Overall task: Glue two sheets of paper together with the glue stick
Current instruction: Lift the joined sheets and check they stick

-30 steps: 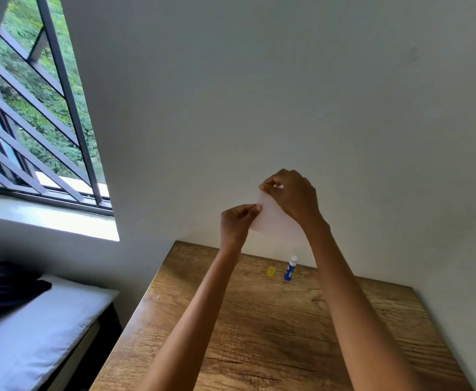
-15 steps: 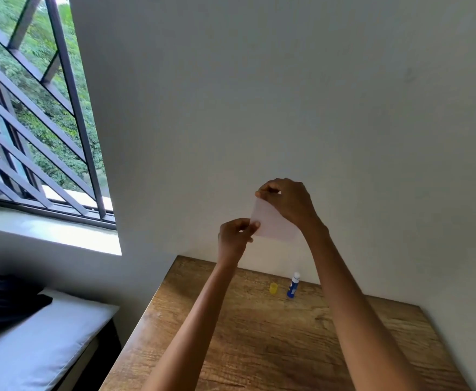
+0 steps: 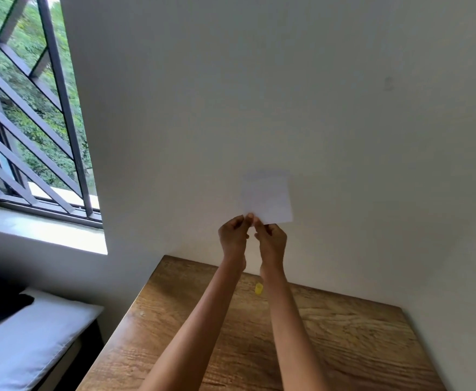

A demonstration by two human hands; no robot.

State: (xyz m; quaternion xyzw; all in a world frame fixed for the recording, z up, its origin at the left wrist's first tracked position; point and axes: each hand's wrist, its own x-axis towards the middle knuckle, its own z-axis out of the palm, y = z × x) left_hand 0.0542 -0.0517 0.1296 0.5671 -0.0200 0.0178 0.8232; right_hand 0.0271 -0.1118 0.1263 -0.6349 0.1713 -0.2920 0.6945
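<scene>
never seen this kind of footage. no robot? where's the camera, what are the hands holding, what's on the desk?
No robot here: these are a person's two bare arms. The single picture comes from a wide-angle camera worn on the person's head, looking forward and down, so the arms reach into the frame from the bottom edge.

The left hand and right hand are raised close together in front of a plain wall, both pinching the lower left corner of the white paper. The paper stands upright above the fingers. Whether it is one sheet or two pressed together cannot be told from this view.

Below is a wooden desk set into the corner. On it, near the wall, sits a small yellow cap. The right forearm covers the spot beside it, and no glue stick shows. At left are a barred window and a bed.
</scene>
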